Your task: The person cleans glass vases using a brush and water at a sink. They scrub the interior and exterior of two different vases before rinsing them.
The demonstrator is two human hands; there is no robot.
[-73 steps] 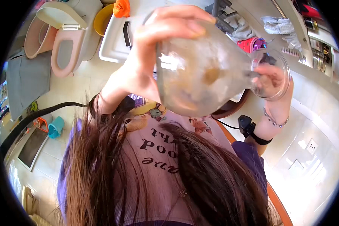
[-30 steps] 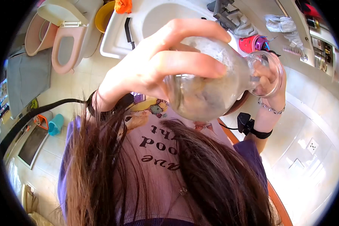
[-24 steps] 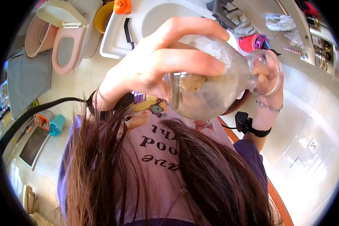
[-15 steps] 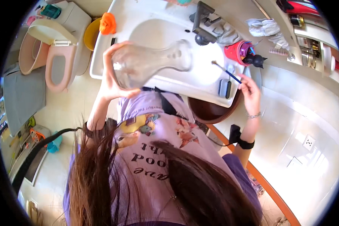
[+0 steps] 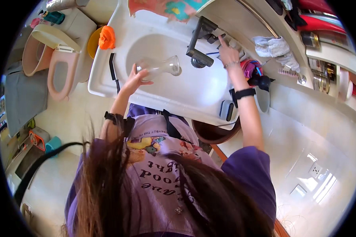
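Note:
My left hand [image 5: 135,80] is closed around the wide base of a clear glass vase [image 5: 159,67]. The vase lies tilted on its side over the basin of the white sink [image 5: 146,103], its flared mouth turned right. At the back of the sink, my right hand [image 5: 228,55] reaches to the dark grey faucet [image 5: 197,41], the index finger stretched out at its lever [image 5: 216,38]. From under the curled fingers of that hand sticks a thin dark blue handle of a brush [image 5: 212,53]; its tip is hard to make out.
On the left rim lie an orange cloth [image 5: 106,38] and a black-handled tool [image 5: 113,71]. A grey-blue block [image 5: 226,110] sits on the right rim near a pink cup [image 5: 249,68] of small items. Below stands a brown bucket [image 5: 213,132]; a toilet [image 5: 60,73] is at left.
My left hand has lowered the vase away from me, down over the basin. My right hand has gone from the sink's right edge to the faucet lever, brush still in it.

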